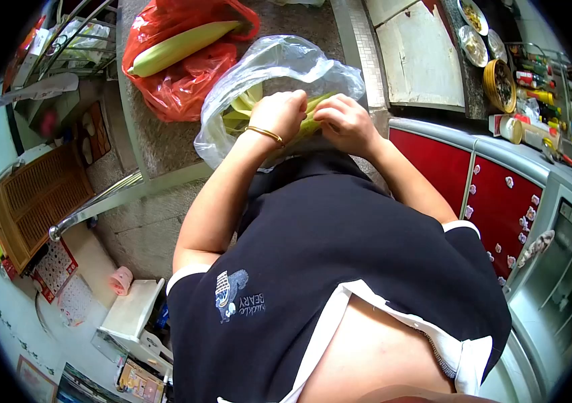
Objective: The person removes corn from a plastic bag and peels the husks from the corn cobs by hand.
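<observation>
In the head view, both hands are over a clear plastic bag (215, 101) that holds pale green corn husks (237, 115). My left hand (278, 115), with a gold bangle on the wrist, is closed in a fist around green husk; its fingertips are turned away from view. My right hand (350, 122) has bent fingers pinching the green corn husk (311, 125) between the hands. Whether a cob lies inside that husk is hidden. Farther left, an unpeeled ear of corn (182, 48) lies on a red plastic bag (192, 84).
A grey stone counter (168, 144) carries both bags. On the right stand a red-fronted cabinet (427, 158), plates of food (474, 46), a round basket (499, 86) and several bottles (538, 82). At left are a wire rack (81, 40) and a slatted wooden panel (37, 201).
</observation>
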The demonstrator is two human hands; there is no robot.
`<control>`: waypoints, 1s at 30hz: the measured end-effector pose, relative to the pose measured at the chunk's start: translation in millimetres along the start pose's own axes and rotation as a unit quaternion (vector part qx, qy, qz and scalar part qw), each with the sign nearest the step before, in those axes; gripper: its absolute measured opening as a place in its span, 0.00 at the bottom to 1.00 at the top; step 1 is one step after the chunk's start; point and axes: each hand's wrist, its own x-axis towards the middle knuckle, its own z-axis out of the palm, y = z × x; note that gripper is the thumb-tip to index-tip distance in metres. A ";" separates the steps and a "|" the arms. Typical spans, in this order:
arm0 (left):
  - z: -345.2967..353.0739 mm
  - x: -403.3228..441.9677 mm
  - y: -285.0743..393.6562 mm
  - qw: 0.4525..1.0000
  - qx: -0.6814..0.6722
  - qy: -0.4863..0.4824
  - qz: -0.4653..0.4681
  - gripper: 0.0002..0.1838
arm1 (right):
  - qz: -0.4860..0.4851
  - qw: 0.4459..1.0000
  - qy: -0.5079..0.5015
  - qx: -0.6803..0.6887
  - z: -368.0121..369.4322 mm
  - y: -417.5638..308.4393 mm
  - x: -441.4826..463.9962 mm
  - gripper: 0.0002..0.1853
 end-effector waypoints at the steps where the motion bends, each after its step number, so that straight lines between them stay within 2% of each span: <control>1: -0.5 -2.3 2.6 0.999 0.043 -0.020 -0.017 0.12 | 0.003 0.999 -0.035 -0.022 5.0 3.6 -5.2 0.11; 3: 10.2 -14.3 2.9 0.987 0.159 0.009 0.008 0.21 | 0.012 0.998 -0.041 -0.054 9.2 8.8 -12.6 0.11; 5: 25.2 -25.8 -2.5 0.977 0.194 0.083 0.034 0.21 | 0.029 0.993 -0.045 -0.102 9.6 8.1 -17.9 0.13; 6: 26.9 -29.5 -2.9 0.977 0.195 0.081 0.036 0.21 | 0.031 0.993 -0.043 -0.102 11.6 10.7 -21.6 0.13; 9: 36.0 -35.6 -3.6 0.970 0.189 0.131 0.072 0.18 | 0.045 0.986 -0.066 -0.146 21.2 19.6 -36.9 0.11; 11: 43.1 -38.4 -7.2 0.952 0.200 0.205 0.107 0.17 | 0.034 0.986 -0.049 -0.158 28.2 22.1 -41.4 0.10; 15: 50.5 -39.9 -8.0 0.948 0.205 0.213 0.120 0.07 | 0.014 0.988 -0.042 -0.149 38.1 22.9 -49.2 0.10; 17: 52.1 -38.3 -7.5 0.948 0.188 0.227 0.118 0.05 | 0.073 0.987 -0.075 -0.119 41.9 22.1 -54.0 0.11; 18: 51.7 -37.0 -6.4 0.948 0.171 0.242 0.115 0.04 | 0.119 0.981 -0.121 -0.089 31.0 17.1 -50.9 0.15; 19: 51.2 -35.8 -5.6 0.948 0.171 0.241 0.115 0.04 | 0.121 0.981 -0.121 -0.088 31.6 19.2 -53.8 0.15; 21: 49.4 -32.7 -3.3 0.944 0.181 0.257 0.100 0.05 | 0.172 0.978 -0.103 -0.053 34.7 24.4 -59.7 0.22; 22: 48.6 -31.7 -2.3 0.946 0.180 0.253 0.095 0.05 | 0.266 0.942 -0.200 -0.035 19.4 12.6 -44.3 0.26; 23: 47.6 -30.7 -3.0 0.946 0.180 0.252 0.099 0.05 | 0.268 0.942 -0.198 -0.035 15.0 11.5 -39.5 0.26; 25: 46.0 -28.3 -5.4 0.947 0.187 0.246 0.087 0.03 | 0.311 0.913 -0.265 -0.019 9.2 10.3 -36.6 0.26; 29: 44.7 -26.3 -11.6 0.939 0.194 0.260 0.115 0.02 | 0.356 0.895 -0.266 -0.019 11.5 12.7 -34.1 0.20; 30: 42.9 -26.7 -13.1 0.939 0.195 0.260 0.116 0.02 | 0.318 0.933 -0.167 -0.010 17.3 14.8 -33.0 0.19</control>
